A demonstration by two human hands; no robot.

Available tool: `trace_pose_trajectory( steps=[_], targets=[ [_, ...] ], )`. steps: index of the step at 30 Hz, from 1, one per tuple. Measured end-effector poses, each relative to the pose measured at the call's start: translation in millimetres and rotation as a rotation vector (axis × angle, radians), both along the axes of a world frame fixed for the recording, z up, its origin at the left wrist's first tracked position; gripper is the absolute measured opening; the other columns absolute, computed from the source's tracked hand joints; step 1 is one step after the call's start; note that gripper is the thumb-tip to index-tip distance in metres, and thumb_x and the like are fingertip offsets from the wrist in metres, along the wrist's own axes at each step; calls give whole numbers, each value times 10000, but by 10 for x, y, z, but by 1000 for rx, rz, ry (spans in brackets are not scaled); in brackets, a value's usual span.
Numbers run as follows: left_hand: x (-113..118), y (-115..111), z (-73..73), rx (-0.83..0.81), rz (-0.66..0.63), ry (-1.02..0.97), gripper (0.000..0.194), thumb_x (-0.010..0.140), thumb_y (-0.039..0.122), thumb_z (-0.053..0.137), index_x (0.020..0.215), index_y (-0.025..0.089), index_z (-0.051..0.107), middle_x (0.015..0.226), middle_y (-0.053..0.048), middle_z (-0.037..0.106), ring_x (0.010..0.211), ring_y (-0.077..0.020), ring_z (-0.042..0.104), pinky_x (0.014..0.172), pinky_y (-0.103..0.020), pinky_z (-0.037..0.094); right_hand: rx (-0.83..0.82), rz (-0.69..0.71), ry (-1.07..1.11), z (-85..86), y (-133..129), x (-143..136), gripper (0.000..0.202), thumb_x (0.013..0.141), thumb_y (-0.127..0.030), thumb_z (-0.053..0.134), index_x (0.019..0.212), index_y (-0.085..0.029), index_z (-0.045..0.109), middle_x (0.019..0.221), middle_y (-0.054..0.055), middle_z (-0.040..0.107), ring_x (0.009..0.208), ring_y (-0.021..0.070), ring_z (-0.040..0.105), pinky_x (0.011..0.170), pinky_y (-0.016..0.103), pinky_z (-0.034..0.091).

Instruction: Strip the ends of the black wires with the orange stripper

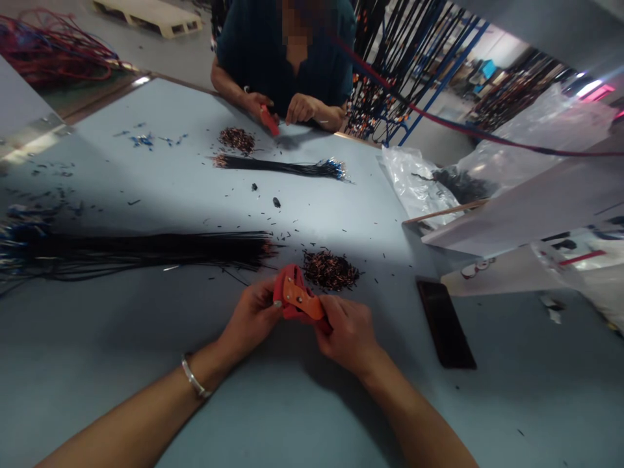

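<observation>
Head view, right fingers [336,314] gripping red tool [298,298], left fingers [267,316] partly hidden by it, hold unclear.

Handles of red tool [298,296] mostly hidden inside right grip [344,328]. Left grip [254,313] partly behind tool; whether it pinches anything, cannot tell. Forearms [134,419], below grips, cut by bottom edge. Left of grips, black wire bundle [146,251] cut by left edge. Just beyond grips, scraps [331,270] too small to tell singly. Farther, co-worker [258,62] cut by top edge.

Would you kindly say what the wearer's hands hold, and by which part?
The right hand grips the red tool by its handle end; the left hand is at its head.
</observation>
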State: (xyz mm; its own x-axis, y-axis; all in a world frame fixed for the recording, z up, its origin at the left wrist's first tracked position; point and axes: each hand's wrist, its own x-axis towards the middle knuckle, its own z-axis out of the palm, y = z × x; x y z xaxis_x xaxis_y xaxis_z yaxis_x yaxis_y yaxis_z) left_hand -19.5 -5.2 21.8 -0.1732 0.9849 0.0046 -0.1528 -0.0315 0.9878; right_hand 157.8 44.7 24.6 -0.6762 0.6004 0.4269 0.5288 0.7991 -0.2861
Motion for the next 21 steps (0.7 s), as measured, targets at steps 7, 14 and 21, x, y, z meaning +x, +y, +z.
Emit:
trace_pose_trajectory(
  steps=[7,14,21],
  targets=[
    [-1,-15,39,-35,74,153,238,835,368,621,735,152,630,605,32,505,572,-97,424,539,-202,355,-490,-92,172,240,25,13,75,814,-264,537,826,-193,561,564,-32,540,461,116,466,483,228,365],
    [-3,-16,79,-34,98,153,241,836,339,604,683,153,591,601,35,500,578,-95,428,550,-199,369,-1082,56,290,253,3,6,153,803,-332,563,842,-186,542,726,13,592,603,139,531,532,238,415],
    [0,-33,57,-36,87,107,238,849,338,593,706,148,586,609,36,505,571,-89,421,550,-196,374,-1018,50,202,320,-34,-29,132,792,-304,582,772,-179,543,655,-14,532,575,120,441,518,226,364]
  ],
)
